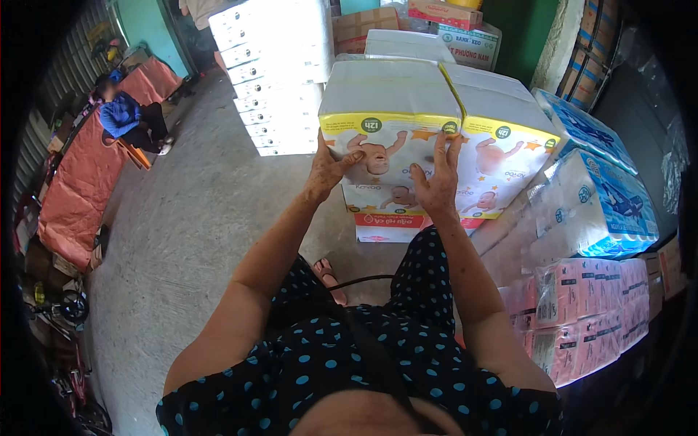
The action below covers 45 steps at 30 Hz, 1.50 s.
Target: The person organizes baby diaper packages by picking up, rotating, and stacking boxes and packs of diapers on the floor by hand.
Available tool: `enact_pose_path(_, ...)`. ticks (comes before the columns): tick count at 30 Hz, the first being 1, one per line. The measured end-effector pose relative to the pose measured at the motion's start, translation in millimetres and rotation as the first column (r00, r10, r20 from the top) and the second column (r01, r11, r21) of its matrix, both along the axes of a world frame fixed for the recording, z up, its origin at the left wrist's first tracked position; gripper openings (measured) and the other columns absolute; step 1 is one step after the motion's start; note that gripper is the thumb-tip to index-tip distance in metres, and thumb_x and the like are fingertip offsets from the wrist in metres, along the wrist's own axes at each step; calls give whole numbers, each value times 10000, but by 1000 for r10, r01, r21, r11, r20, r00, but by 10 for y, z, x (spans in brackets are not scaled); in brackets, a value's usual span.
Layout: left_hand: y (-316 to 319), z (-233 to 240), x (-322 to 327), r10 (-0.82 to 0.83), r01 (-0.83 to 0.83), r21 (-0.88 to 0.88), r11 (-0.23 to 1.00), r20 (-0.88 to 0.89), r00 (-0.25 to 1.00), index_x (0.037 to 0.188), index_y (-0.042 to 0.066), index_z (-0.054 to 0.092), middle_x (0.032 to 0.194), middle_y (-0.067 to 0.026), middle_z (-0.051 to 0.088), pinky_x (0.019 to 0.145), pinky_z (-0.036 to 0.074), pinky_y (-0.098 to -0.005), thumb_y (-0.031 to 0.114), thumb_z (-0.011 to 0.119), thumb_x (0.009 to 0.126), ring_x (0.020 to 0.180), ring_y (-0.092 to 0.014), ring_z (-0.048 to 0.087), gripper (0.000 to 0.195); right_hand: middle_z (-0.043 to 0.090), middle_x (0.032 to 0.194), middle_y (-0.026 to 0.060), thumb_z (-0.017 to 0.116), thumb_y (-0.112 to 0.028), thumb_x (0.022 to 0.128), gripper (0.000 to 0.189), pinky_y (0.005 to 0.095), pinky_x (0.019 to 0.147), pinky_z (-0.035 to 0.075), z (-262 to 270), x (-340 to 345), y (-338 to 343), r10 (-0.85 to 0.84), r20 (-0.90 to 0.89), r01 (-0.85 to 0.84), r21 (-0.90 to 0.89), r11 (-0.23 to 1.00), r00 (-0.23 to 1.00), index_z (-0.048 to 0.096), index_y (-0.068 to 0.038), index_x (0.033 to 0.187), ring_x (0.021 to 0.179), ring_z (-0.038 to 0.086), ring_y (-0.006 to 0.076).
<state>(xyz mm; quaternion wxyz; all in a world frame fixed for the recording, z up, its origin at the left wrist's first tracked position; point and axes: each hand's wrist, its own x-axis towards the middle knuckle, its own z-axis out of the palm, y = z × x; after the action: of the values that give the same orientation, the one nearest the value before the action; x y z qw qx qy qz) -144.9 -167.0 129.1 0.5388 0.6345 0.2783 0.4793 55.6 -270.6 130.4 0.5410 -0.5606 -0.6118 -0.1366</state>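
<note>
A white diaper carton (pixel 390 87) with a yellow band and a printed baby tops the stack before me, its lettering upside down. My left hand (pixel 327 171) grips its left front corner, thumb on the front face and fingers around the side. Against the front near its right edge lies my right hand (pixel 440 177), fingers spread upward and thumb apart. A matching carton (pixel 504 144) stands close on the right, a narrow gap between the two. Beneath them is another printed carton layer (pixel 381 199), above a red and white box (pixel 390 228).
A tall stack of white cartons (pixel 281 98) stands behind to the left. Plastic-wrapped blue packs (pixel 616 207) and pink packs (pixel 583 305) line my right. Across the concrete floor (pixel 191 218), a person (pixel 128 117) sits by a red-covered ledge (pixel 82 201).
</note>
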Motion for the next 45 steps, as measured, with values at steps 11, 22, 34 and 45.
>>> enact_pose_path(11,190,122,16,-30,30,-33,999,-23,999,1313,87,197,1170,-125,491,890,459,-323,82,716,740,1077,-222,498,774,103,1412,318,597,-61,697,738,490,1049,201,-242,-224,151,73,34,-71,-40,997,997,267,40,1350,1296,123,500)
enact_pose_path(22,251,43,30,3,-3,-4,1000,73,997,1286,63,220,1134,-129,506,761,522,-299,96,710,746,994,-213,550,729,111,1403,328,593,-31,693,674,508,1044,209,-206,-250,198,123,41,-121,-35,992,992,318,92,1297,1287,113,519)
enact_pose_path(34,-84,-311,-69,224,-178,151,972,-380,898,1304,26,247,1120,-131,516,845,437,-348,146,719,698,1045,-237,507,777,337,1343,256,524,-29,712,506,482,1011,279,-732,-142,-90,63,238,-13,-206,978,969,439,77,1200,1259,278,452)
enact_pose_path(45,-407,1008,-629,153,-89,183,979,-373,915,1312,17,370,1317,-183,402,965,382,-406,280,752,701,1213,-310,388,767,588,944,32,593,13,772,505,194,600,439,676,175,-306,355,-283,-333,126,935,891,485,-52,1261,775,524,76)
